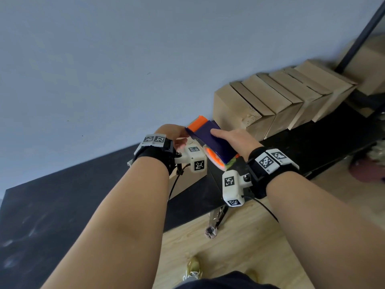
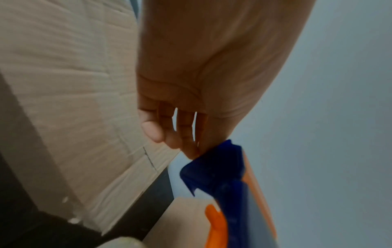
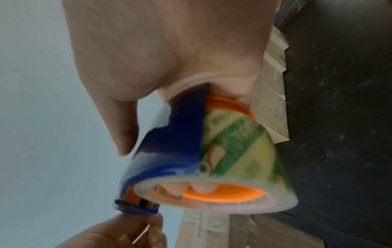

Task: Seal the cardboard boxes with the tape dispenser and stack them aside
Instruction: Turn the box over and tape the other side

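blue and orange dispenser [image 1: 210, 140] above the box [image 1: 183, 184], tape not yet drawn.
our right hand [image 1: 233, 140] grips it through the roll; left hand [image 1: 177, 135] pinches at its mouth; we should pull the tape out straight.

A black table [image 1: 62, 205] stands on wooden floor [image 1: 239, 247] against a blue-grey wall [image 1: 125, 59].

Blue-grey wall [image 1: 104, 59], wooden floor [image 1: 239, 247]

Packing/storage rm, row of sealed cardboard boxes [image 1: 270, 101] on black bench [image 1: 312, 147], plain wall [image 1: 145, 49], wood floor [image 1: 239, 247]
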A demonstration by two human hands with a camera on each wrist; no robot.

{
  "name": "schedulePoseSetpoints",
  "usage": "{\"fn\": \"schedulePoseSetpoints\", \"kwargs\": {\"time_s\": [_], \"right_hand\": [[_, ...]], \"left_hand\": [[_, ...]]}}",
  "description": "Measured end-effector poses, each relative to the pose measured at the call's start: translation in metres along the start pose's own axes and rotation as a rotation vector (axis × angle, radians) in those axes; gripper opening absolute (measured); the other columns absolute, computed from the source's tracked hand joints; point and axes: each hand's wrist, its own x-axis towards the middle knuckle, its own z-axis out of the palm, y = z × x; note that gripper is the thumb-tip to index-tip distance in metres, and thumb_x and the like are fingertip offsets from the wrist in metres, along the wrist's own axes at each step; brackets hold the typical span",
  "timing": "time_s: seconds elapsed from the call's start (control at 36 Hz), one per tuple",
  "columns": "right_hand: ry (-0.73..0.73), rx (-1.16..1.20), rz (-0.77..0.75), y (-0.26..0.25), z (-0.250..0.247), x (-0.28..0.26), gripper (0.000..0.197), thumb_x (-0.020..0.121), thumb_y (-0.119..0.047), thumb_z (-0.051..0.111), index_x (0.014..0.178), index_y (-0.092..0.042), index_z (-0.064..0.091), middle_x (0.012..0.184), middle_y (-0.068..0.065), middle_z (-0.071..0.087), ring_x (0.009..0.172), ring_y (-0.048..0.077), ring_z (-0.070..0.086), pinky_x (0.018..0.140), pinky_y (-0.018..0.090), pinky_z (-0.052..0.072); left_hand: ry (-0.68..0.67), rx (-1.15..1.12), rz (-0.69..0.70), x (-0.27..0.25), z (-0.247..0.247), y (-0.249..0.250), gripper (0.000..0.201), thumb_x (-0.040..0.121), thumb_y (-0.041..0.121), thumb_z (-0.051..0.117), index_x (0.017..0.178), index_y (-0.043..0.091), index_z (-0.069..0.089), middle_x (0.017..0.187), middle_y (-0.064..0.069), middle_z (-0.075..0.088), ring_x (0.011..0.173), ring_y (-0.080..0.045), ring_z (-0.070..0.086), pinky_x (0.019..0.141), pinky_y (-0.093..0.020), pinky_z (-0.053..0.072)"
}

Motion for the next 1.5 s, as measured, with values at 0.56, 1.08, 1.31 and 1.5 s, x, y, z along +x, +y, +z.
{"fn": "schedulePoseSetpoints", "kwargs": {"time_s": [0.56, 1.08, 1.31, 1.5], "right_hand": [[0.071, 0.020, 0.109, 0.002, 0.003, -0.009, 0.053, 0.070, -0.046, 0.078, 0.095, -0.001, 0.069, 0.085, 0.016, 0.074, 0.083, 0.034, 0.072, 0.086, 0.050, 0.057], [0.190, -0.041, 0.199, 0.010, 0.021, 0.017, 0.053, 0.072, -0.046, 0.076, 0.097, -0.001, 0.063, 0.096, 0.014, 0.070, 0.090, 0.028, 0.068, 0.090, 0.045, 0.055], [0.185, -0.007, 0.245, 0.017, 0.021, 0.026, 0.060, 0.066, -0.048, 0.077, 0.102, -0.002, 0.063, 0.095, 0.013, 0.071, 0.087, 0.029, 0.070, 0.089, 0.045, 0.056], [0.188, -0.019, 0.246, 0.021, 0.020, 0.029, 0.051, 0.075, -0.043, 0.075, 0.103, -0.002, 0.061, 0.096, 0.012, 0.070, 0.089, 0.025, 0.068, 0.089, 0.038, 0.055]], "left_hand": [[0.361, 0.374, 0.305, 0.034, -0.015, 0.026, 0.019, 0.089, 0.016, 0.060, 0.103, 0.010, 0.072, 0.109, -0.009, 0.071, 0.102, -0.024, 0.065, 0.076, -0.026, 0.047], [0.286, 0.406, 0.327, 0.083, -0.010, 0.003, 0.019, 0.089, 0.026, 0.065, 0.103, 0.017, 0.074, 0.107, -0.004, 0.072, 0.095, -0.019, 0.065, 0.076, -0.024, 0.047], [0.232, 0.435, 0.316, 0.097, -0.004, -0.005, 0.018, 0.089, 0.024, 0.065, 0.101, 0.015, 0.074, 0.103, -0.004, 0.072, 0.080, -0.016, 0.059, 0.071, -0.023, 0.043], [0.214, 0.506, 0.246, 0.102, 0.001, -0.015, 0.024, 0.093, 0.027, 0.057, 0.101, 0.011, 0.073, 0.104, -0.010, 0.070, 0.101, -0.028, 0.064, 0.075, -0.027, 0.045]]}}
